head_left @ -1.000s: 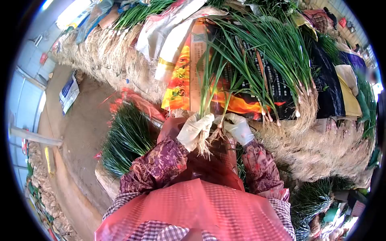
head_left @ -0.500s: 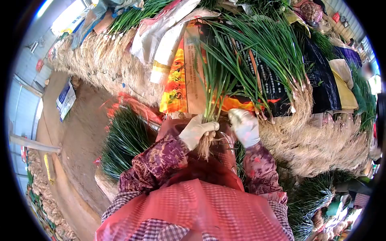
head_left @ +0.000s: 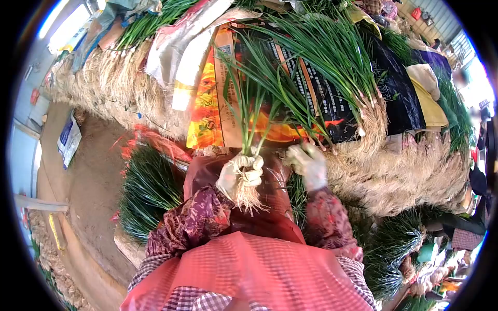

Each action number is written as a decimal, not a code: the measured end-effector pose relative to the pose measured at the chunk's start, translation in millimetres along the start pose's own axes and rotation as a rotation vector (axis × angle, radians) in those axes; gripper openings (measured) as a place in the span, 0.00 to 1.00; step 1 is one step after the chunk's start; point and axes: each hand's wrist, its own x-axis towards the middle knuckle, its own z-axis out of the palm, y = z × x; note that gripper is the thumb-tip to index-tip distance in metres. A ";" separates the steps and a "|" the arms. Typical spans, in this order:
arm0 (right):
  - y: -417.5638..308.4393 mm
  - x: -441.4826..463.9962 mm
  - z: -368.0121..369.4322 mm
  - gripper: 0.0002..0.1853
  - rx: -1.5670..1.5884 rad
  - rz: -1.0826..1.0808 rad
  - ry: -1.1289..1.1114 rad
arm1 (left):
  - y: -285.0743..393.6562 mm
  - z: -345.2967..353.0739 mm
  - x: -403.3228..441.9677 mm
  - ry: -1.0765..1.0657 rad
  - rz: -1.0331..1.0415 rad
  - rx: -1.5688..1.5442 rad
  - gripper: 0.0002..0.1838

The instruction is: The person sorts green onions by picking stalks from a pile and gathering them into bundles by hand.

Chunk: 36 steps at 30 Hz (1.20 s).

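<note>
Gloved in off-white, my left hand is closed around a small bunch of green onions, whose leaves point up and whose pale roots hang below the fingers. My right hand, in a similar glove, is to its right, slightly blurred, close to the root ends of a few loose stalks; whether it grips anything is unclear. Those stalks lie on a black and orange printed sack. Farther right on the sack rests a larger bunch of onions with long, tangled roots.
A long pile of rooted onions runs beneath the sack. White sacking covers part of the pile at upper left. Dark green bundles stand at my left and lower right. A blue-white bag lies on the floor.
The stalk near my right hand has joined the bunch in my left hand, and my right hand has moved away from it. The view has shifted, moving the sack leftward in frame.
</note>
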 end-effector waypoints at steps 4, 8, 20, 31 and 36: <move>13.8 -50.5 -96.2 0.13 -1.549 0.168 -0.551 | 3.9 13.1 1.4 0.195 -0.003 0.136 0.14; -8.4 -14.3 -109.8 0.19 -1.222 -0.227 -0.104 | -1.8 32.7 12.7 0.299 -0.098 0.306 0.11; -33.5 63.1 3.7 0.09 -0.783 -0.510 -0.223 | -34.5 30.8 34.4 0.260 0.209 0.625 0.10; -33.5 14.0 -40.6 0.15 -1.368 -0.121 -0.389 | -4.1 24.1 -2.2 0.339 0.098 0.269 0.06; 0.7 -35.8 -76.9 0.12 -1.507 0.173 -0.702 | 5.6 17.2 -8.4 0.297 0.073 0.217 0.05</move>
